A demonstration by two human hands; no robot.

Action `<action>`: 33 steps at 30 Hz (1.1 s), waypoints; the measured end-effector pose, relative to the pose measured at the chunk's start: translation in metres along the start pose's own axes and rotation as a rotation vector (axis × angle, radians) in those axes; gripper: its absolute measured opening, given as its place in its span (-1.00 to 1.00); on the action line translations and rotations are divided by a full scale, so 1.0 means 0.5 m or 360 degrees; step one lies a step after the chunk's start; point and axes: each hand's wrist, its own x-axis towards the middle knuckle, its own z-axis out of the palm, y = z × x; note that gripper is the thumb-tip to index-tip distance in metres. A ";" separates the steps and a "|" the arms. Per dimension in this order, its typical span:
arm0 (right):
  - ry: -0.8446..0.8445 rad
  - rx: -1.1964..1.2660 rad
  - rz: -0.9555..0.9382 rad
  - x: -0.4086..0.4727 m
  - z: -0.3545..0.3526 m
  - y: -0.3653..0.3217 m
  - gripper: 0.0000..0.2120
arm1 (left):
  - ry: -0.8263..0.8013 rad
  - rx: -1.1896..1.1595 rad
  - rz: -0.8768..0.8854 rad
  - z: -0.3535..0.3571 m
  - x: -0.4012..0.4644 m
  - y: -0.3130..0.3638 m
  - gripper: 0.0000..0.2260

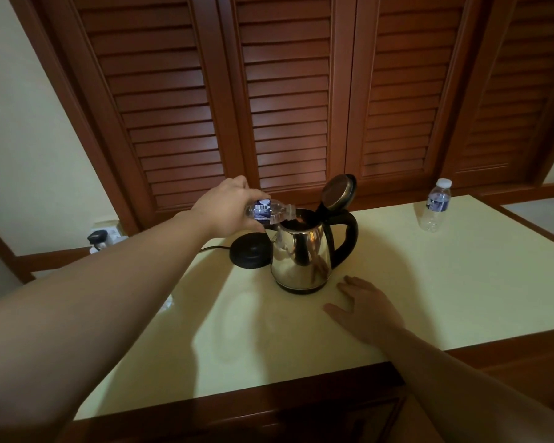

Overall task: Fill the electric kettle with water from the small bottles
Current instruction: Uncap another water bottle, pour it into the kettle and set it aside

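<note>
A steel electric kettle (301, 257) with a black handle stands on the pale tabletop (429, 282), its lid (338, 191) swung up and open. My left hand (227, 209) grips a small clear water bottle (269, 212), tipped sideways with its neck over the kettle's mouth. My right hand (365, 308) lies flat on the table just in front of the kettle, fingers spread, holding nothing. A second small bottle (435, 206) with a white cap stands upright at the far right of the table.
The kettle's black round base (250, 254) sits to its left, its cord running towards a wall socket (104, 236). Brown louvred doors (285, 91) rise behind the table. A wooden edge (269, 407) borders the table's front.
</note>
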 end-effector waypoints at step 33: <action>-0.0033 0.0046 0.0039 0.000 0.003 0.006 -0.16 | 0.0177 0.0710 0.0333 -0.052 0.053 0.055 -0.47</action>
